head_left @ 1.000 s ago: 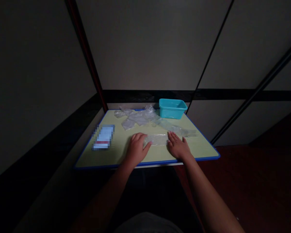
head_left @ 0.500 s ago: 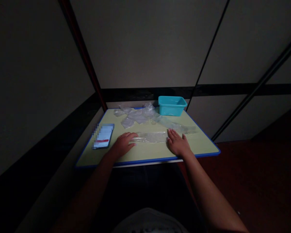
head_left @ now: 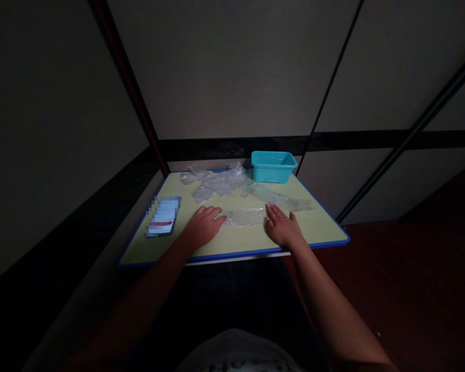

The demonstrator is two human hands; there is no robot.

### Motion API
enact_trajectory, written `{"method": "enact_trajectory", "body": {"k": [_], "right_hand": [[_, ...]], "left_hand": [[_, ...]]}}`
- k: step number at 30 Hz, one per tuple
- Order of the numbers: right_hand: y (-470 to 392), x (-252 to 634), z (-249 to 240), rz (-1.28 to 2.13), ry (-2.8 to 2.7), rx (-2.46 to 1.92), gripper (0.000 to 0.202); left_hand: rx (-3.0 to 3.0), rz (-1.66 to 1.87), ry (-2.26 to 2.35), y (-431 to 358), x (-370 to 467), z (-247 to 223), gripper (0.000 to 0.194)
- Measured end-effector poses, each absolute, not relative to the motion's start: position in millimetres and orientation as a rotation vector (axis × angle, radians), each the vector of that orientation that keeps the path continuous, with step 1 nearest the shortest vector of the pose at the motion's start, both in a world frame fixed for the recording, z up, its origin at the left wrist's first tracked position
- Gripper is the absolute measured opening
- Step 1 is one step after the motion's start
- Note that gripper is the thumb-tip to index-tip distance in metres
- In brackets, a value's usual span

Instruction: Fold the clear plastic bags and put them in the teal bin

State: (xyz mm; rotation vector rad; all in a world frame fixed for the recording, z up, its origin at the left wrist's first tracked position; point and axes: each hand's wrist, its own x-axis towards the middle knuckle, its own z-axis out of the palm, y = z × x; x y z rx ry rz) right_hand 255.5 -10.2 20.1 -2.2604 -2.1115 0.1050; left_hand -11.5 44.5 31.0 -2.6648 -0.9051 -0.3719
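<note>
Left hand: my left hand lies flat, fingers spread, on the plastic bag's left end.
Right hand: my right hand presses flat on its right end.
Bag: the plastic bag lies mid-frame on the table.

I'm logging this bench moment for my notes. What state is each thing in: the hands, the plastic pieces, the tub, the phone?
left hand: flat, palm down, fingertips on the clear plastic strip's left end
right hand: flat, palm down, at the strip's right end
clear plastic strip: spread flat between the hands
pile of clear plastic: crumpled, loose
long clear plastic piece: lying flat
teal tub: upright, open-topped
phone: face up, screen lit
</note>
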Motion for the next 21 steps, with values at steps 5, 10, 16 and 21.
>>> {"method": "enact_trajectory", "body": {"k": [5, 10, 16, 21], "right_hand": [[-10.4, 254.8, 20.9, 0.115, -2.104, -2.263, 0.058], [-10.4, 254.9, 21.5, 0.133, -2.102, -2.262, 0.059], [-10.4, 255.6, 21.3, 0.12, -2.106, -2.246, 0.058], [-9.7, 256.1, 20.1, 0.114, -2.11, -2.263, 0.058]], "left_hand": [[-2.7, -0.366, -0.877, 47.4, -10.0, 26.5, 0.026], [-2.666, -0.345, -0.904, 46.8, -9.7, 29.7, 0.03], [-2.692, -0.404, -0.937, 44.0, -12.9, 33.5, 0.03], [-2.662, -0.345, -1.003, 46.2, -22.6, 29.8, 0.03]]}}
